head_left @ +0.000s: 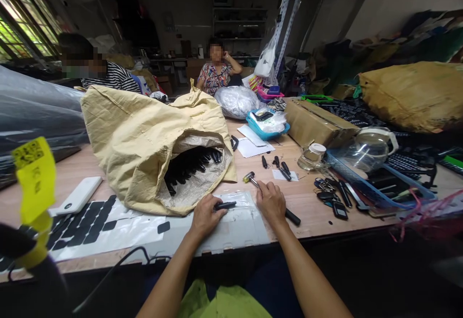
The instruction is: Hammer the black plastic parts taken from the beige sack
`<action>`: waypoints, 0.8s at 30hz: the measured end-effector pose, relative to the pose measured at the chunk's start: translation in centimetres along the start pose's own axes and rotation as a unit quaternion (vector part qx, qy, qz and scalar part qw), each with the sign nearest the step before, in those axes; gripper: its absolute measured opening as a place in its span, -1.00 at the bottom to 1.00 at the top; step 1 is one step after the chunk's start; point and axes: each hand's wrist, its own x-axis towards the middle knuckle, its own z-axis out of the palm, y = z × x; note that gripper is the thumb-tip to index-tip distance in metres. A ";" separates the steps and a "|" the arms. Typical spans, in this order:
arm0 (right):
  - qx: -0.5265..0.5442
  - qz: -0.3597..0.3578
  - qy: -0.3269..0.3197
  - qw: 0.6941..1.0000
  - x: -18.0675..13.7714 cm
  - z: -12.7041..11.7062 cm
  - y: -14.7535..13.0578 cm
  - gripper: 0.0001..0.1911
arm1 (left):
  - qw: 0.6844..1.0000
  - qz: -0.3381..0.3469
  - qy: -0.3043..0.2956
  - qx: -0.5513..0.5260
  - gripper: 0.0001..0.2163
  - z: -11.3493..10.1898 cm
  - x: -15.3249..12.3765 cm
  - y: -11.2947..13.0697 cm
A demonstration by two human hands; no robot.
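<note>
My left hand point(205, 216) is closed on a slim black plastic piece point(224, 205), pressing it flat on a clear plastic sheet point(242, 221) at the table's near edge. Beside it, my right hand point(271, 202) is wrapped round a small hammer point(253, 180) with a black handle and a metal head that points away from me. Just left of my hands lies a big tan sack point(144, 135), its mouth open, with several similar black pieces point(191, 166) inside. More loose black pieces point(282, 166) lie beyond the hammer.
A white sheet of black square pads point(87, 221) and a white power bank point(77, 195) lie at left. A cardboard box point(318, 123), a blue tray point(267, 125), a jar point(313, 156), a clear jug point(369, 149) and key fobs point(333, 202) sit at right. Two people sit across the table.
</note>
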 end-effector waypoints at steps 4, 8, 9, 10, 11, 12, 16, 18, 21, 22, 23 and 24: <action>0.016 0.018 -0.053 0.998 0.8 -0.6 -0.1 -0.70 | 1.000 -0.008 -0.017 -0.002 -0.91 -0.5 0.3 0.1; 0.068 0.060 -0.103 0.990 1.2 -2.3 -0.3 -0.66 | 0.999 -0.012 -0.037 0.002 -0.91 -1.0 0.7 0.0; 0.086 0.074 -0.090 0.989 1.0 -2.8 -0.5 -0.64 | 0.999 -0.010 -0.037 0.003 -0.91 -1.1 0.7 0.0; 0.110 0.084 -0.074 0.988 0.7 -3.3 -0.7 -0.63 | 0.999 -0.008 -0.037 0.003 -0.91 -1.1 0.8 0.0; 0.139 0.086 -0.060 0.985 0.2 -3.8 -1.0 -0.62 | 0.999 -0.006 -0.037 0.001 -0.91 -1.2 0.8 -0.1; 0.172 0.080 -0.049 0.981 -0.4 -4.3 -1.4 -0.61 | 0.999 -0.005 -0.039 0.001 -0.91 -1.2 0.8 -0.1; 0.287 0.001 -0.055 0.956 -3.3 -5.8 -3.3 -0.62 | 0.999 -0.013 -0.052 0.001 -0.90 -1.2 0.7 0.1; 0.315 -0.034 -0.072 0.946 -4.6 -6.3 -4.3 -0.60 | 0.999 -0.018 -0.048 -0.002 -0.91 -1.1 0.7 0.2; 0.314 -0.069 -0.100 0.942 -5.8 -6.9 -5.4 -0.53 | 0.999 -0.029 -0.038 -0.016 -0.91 -1.0 0.8 0.5; 0.303 -0.077 -0.108 0.944 -6.0 -7.1 -5.6 -0.51 | 0.999 -0.035 -0.035 -0.020 -0.91 -0.9 0.8 0.6; 0.289 -0.084 -0.114 0.947 -6.2 -7.2 -5.8 -0.50 | 0.998 -0.040 -0.034 -0.023 -0.92 -0.8 0.8 0.6; 0.275 -0.089 -0.117 0.950 -6.3 -7.4 -6.0 -0.50 | 0.998 -0.044 -0.033 -0.026 -0.92 -0.8 0.8 0.7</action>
